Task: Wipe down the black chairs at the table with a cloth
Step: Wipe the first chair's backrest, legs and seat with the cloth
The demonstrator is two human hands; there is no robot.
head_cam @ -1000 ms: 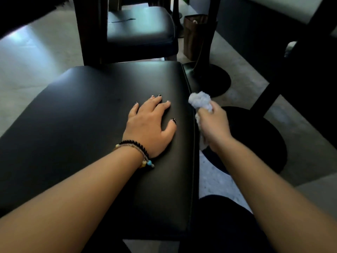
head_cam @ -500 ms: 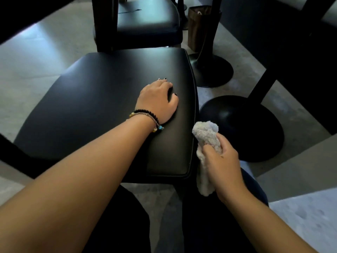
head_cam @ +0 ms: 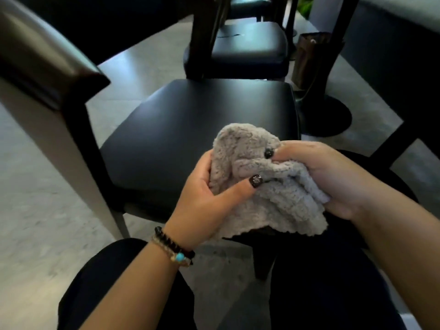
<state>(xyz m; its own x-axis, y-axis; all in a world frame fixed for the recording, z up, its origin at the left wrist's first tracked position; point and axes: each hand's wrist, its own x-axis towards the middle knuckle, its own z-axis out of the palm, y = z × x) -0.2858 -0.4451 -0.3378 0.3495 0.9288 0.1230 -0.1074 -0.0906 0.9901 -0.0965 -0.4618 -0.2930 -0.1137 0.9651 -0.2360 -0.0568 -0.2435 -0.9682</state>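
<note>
Dim room, grey floor, black chair seat ahead. Both hands held the grey cloth above the seat's near edge: left hand gripped it, right hand pinched it. Second chair partly cut off.

Just the one head-mounted view, wide-angle, aimed forward and down from above the lap. Sits close on both hands and the cloth mid-frame, with the black chair seat right behind and its backrest looming big and blurry at the left edge. Looks on past a second chair towards the round table base at upper right.
</note>
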